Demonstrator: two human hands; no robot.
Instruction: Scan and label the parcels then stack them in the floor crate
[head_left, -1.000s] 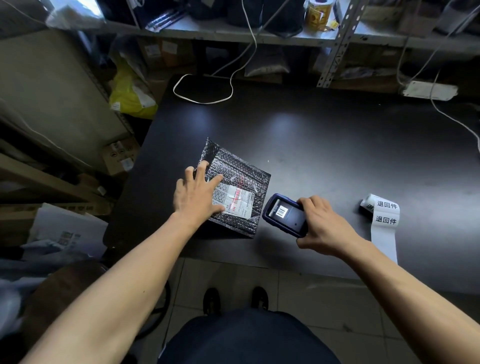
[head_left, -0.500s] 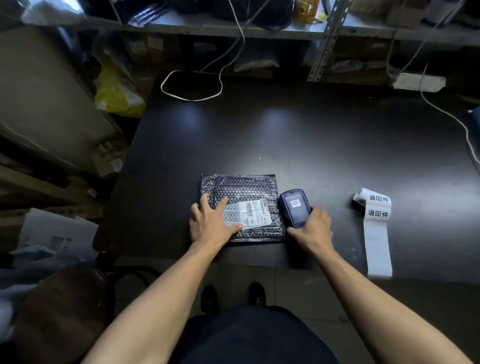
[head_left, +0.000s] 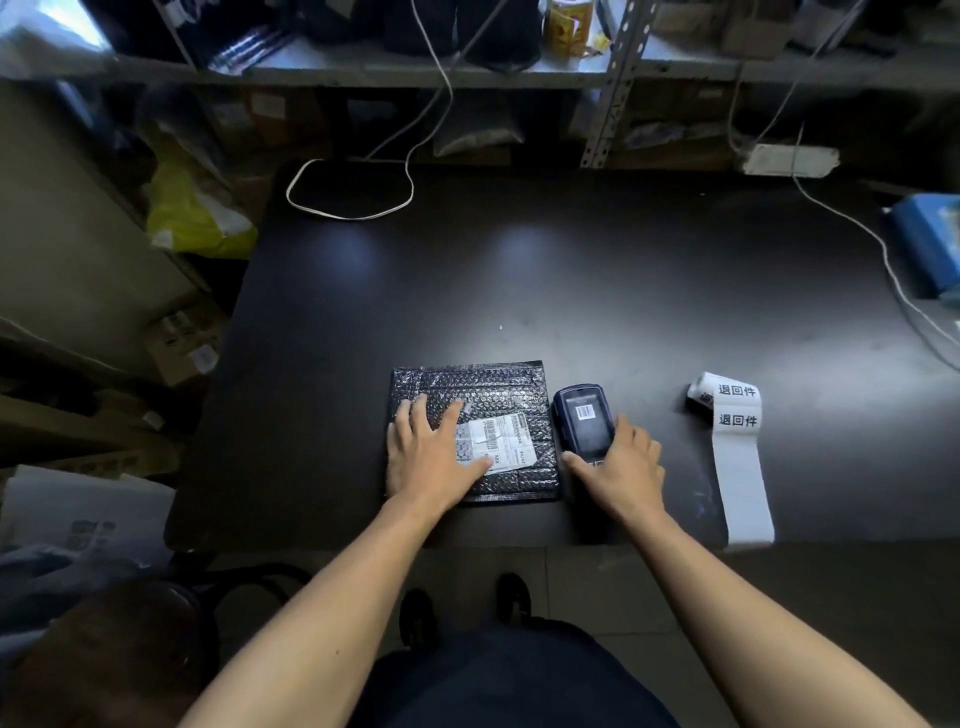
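Flat and spread, my left hand (head_left: 431, 452) pinned the parcel (head_left: 475, 431) near the table (head_left: 571, 291) edge, partly over its label, while my right hand (head_left: 621, 467) gripped the scanner (head_left: 582, 421) just beside it, so I judged a scan could misread.

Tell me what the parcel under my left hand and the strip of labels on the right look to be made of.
Parcel: dark plastic bubble mailer, glossy; rows of small bubbles catch the light. Its shipping label looks like white paper, wrinkled.
Strip of labels: matte white paper, likely adhesive stock, curling off a small roll, printed with black characters.
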